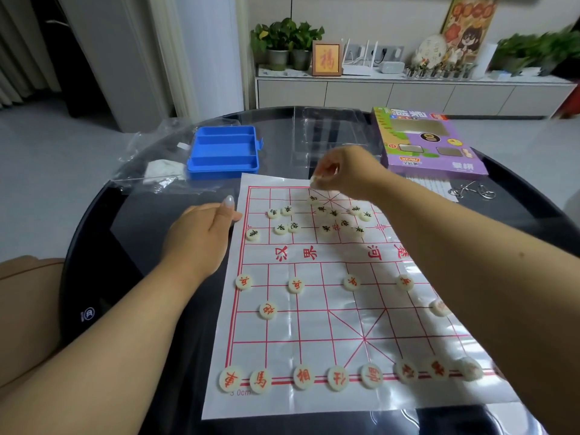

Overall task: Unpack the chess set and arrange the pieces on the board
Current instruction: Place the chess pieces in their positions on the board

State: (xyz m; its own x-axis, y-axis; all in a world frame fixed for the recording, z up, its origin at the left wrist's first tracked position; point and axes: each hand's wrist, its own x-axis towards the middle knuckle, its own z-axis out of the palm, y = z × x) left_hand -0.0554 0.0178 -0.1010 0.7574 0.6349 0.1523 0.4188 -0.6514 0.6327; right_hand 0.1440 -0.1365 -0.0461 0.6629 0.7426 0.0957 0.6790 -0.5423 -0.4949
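Right hand (340,171) pinches what looks like a black-lettered piece (314,183) over the board's (314,321) far edge; left hand (201,233), fingers flat, steadies it. Next: set the piece on its back-row point.

White paper board (317,255) with red grid, laid flat on dark round table. Red-lettered cream discs (303,377) ranked along near edge; black-lettered discs (326,228) scattered loosely across far half. Rightmost near-edge pieces blurred, characters unreadable.
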